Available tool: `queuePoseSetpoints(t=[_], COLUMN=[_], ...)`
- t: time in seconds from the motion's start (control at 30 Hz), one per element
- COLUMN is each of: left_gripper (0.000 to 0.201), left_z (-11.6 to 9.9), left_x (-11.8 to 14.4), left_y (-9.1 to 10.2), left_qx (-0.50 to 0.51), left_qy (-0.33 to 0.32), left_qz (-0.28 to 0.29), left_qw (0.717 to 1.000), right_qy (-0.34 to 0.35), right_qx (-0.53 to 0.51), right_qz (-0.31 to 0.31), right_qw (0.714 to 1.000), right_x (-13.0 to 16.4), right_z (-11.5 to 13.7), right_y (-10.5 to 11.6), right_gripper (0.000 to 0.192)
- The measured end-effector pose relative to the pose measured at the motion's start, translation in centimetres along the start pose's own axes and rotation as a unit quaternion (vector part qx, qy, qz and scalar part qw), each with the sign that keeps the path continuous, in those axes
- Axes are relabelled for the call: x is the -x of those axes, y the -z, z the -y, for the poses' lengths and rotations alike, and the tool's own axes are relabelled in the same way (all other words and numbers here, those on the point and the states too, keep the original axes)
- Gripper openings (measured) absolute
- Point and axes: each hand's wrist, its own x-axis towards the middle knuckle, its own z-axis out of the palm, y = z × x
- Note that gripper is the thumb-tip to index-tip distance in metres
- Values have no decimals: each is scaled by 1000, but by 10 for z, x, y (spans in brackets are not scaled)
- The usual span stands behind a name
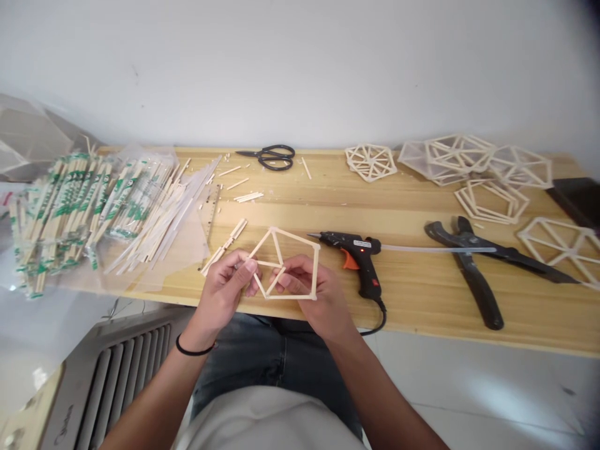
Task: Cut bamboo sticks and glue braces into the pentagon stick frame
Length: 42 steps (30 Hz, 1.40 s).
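Note:
Between my hands is a five-sided wooden stick frame [317,269], with a few spokes meeting near its middle. My left hand [229,284] pinches its left corner between thumb and fingers. Reaching in from the right, my right hand [314,290] has its thumb and fingers closed at a short spoke [275,281] near the centre; part of those fingers is hidden behind the frame. A black glue gun [359,250] lies just right of the frame, its nozzle pointing left and a glue stick [422,249] in its back. Cut sticks [232,236] lie beyond my left hand.
Wrapped chopsticks [70,206] and loose sticks [154,231] heap at the left, beside a ruler [214,215]. Black scissors [274,156] lie at the back. Finished stick frames [459,156] and large black-handled cutters [473,262] occupy the right. A cord [382,319] hangs over the front edge.

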Motion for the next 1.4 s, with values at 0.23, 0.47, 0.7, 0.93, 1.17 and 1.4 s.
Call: queuePoseSetpoints(t=[0.23,0.47,0.7,0.93,1.17,1.4], left_gripper=[36,38,35,39,36,34], left_z=[-2,-2,-2,-3,0,-1], left_x=[0,-1,-1,-1,0,0], left_y=[-1,-2,-2,-3,0,-2], left_qx=[6,5,13,1,-9,0], left_qy=[2,5,-7,0,-5,-11], left_qz=[-4,-9,-7,-17,-12,-19], left_qw=[1000,1000,1000,1000,1000,1000], right_qy=[-8,-19,4,7,-7,-10], right_qx=[26,37,43,49,35,35], right_qz=[-9,-2,-1,-16,0,8], right_qw=[1000,999,999,999,999,999], right_x=[0,0,0,-1,-1,-1], right_z=[6,6,4,2,6,3], right_y=[-2,-1,-1,-2,-3,-1], right_gripper=[33,34,28,32,31,26])
